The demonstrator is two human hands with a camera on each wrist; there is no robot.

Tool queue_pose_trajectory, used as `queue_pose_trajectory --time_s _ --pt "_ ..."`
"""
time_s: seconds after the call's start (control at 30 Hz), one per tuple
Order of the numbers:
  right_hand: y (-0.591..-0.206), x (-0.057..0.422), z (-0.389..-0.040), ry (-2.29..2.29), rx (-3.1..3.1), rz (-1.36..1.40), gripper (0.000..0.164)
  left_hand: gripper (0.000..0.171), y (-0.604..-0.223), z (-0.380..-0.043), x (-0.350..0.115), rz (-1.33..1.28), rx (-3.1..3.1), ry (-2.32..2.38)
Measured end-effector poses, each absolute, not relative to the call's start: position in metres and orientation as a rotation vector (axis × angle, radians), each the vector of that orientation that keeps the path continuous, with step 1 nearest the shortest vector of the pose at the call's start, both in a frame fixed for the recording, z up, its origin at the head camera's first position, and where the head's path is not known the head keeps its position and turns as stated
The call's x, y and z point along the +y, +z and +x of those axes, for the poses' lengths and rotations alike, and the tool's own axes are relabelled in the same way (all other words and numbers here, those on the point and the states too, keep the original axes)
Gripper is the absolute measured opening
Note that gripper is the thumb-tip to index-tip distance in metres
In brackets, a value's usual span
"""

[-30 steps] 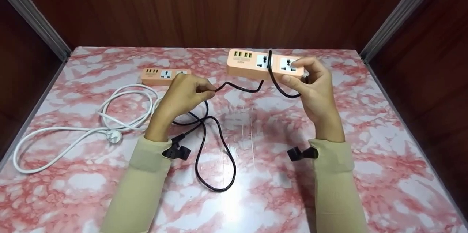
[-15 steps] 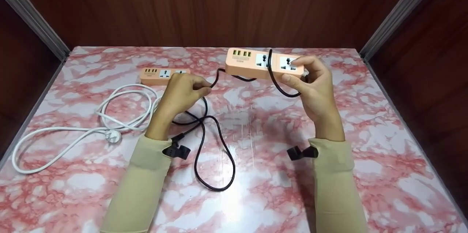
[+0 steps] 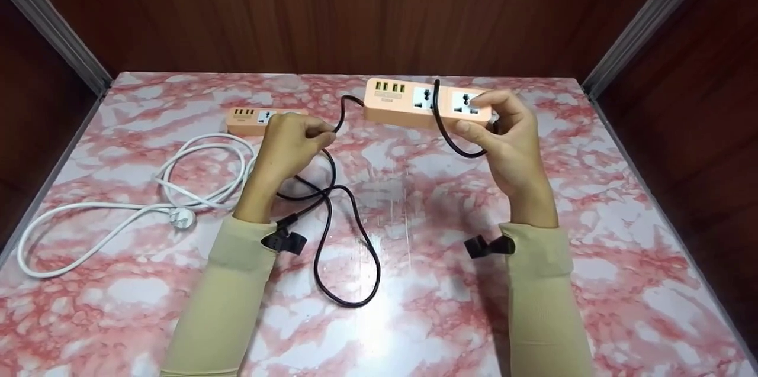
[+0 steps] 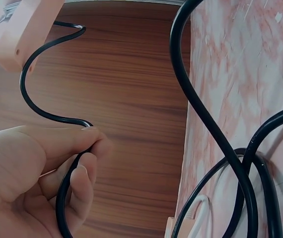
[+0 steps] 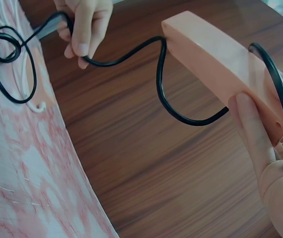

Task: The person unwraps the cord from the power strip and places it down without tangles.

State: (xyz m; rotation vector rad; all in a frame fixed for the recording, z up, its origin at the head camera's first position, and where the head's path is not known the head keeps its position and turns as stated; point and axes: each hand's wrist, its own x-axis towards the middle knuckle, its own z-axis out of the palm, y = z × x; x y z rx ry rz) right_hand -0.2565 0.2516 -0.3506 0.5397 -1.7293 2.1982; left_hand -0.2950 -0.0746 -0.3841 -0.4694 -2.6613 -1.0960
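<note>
Up off the table, my right hand (image 3: 516,137) grips the right end of a peach power strip (image 3: 391,109). Its black cord (image 3: 437,106) crosses over the strip's face between the two white sockets and loops below. Further along that cord, my left hand (image 3: 291,146) pinches it between thumb and fingers, left of the strip. In the left wrist view the cord (image 4: 57,118) curves from behind the strip (image 4: 30,29) into the pinch. The right wrist view shows my thumb or finger against the strip's underside (image 5: 206,64). The cord's free length lies in loops on the table.
A second peach power strip (image 3: 243,123) lies behind my left hand, partly hidden. Its white cord (image 3: 77,205) lies loosely coiled at the left, with a white plug (image 3: 182,218). The marbled pink table (image 3: 592,306) is walled by dark wood panels (image 3: 355,16).
My left hand has moved slightly left and up, drawing the black cord behind the strip's left end. The sagging stretch below the strip has gone from head view. My right hand has stayed nearly still.
</note>
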Motion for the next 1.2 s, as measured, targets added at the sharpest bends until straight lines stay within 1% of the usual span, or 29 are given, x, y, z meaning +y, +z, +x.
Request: queue_pose_trajectory --time_s 0.3,0.53,1.2 --pt "-0.351 0.252 -0.256 2.211 -1.728 0.571 0.032 0.014 -0.382 -0.297 -0.077 -0.417 -2.651 -1.098" --pt "-0.351 0.252 -0.256 2.218 -1.733 0.613 0.032 0.013 -0.382 -0.297 -0.078 -0.350 -2.619 -1.128" --pt "-0.353 0.252 -0.255 2.211 -1.831 0.591 0.033 0.017 -0.374 -0.297 -0.083 -0.204 -2.433 -1.199"
